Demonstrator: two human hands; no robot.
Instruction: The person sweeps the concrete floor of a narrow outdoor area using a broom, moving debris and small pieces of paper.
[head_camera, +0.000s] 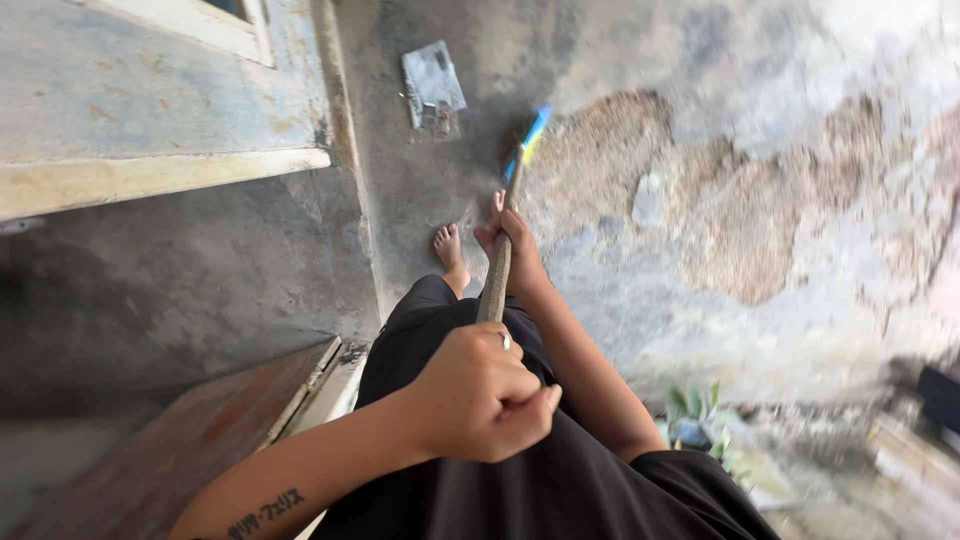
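Two hands, the left hand (480, 392) near and the right hand (512, 250) farther along, on one broom (497, 275); two bare feet; one flat grey packet (433, 86), far; one green plant (700, 405), near right.

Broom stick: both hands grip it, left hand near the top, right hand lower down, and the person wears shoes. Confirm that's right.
Not quite. The head view shows bare feet, no shoes. The rest holds: the left hand grips the broom stick near the top, the right hand lower down.

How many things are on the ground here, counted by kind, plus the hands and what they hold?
Hands: 2, the left hand and the right hand, both gripping the stick
Stick: 1
Bare feet: 2
Flat grey packet: 1
Plant: 1
Total: 7
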